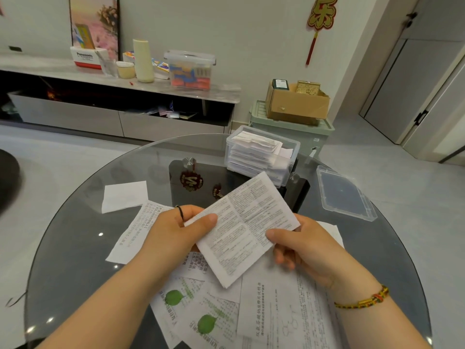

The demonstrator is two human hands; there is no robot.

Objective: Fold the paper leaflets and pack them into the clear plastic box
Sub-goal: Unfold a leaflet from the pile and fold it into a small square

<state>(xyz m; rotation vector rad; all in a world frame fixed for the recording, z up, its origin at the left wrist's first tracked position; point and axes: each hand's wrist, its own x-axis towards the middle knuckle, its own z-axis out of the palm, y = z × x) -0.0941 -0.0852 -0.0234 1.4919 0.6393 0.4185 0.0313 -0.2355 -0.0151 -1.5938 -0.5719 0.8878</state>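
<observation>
Both hands, left (173, 233) and right (304, 245), pinch a printed leaflet (241, 230) above loose sheets (214, 316) on a glass table (75, 248); a paper-filled clear box (261, 153) stands beyond.

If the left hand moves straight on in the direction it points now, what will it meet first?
Probably the clear plastic box, which stands beyond the left hand, along its line. The leaflet it holds would arrive there first. Depth is unclear, so the hand may pass above the box.
</observation>
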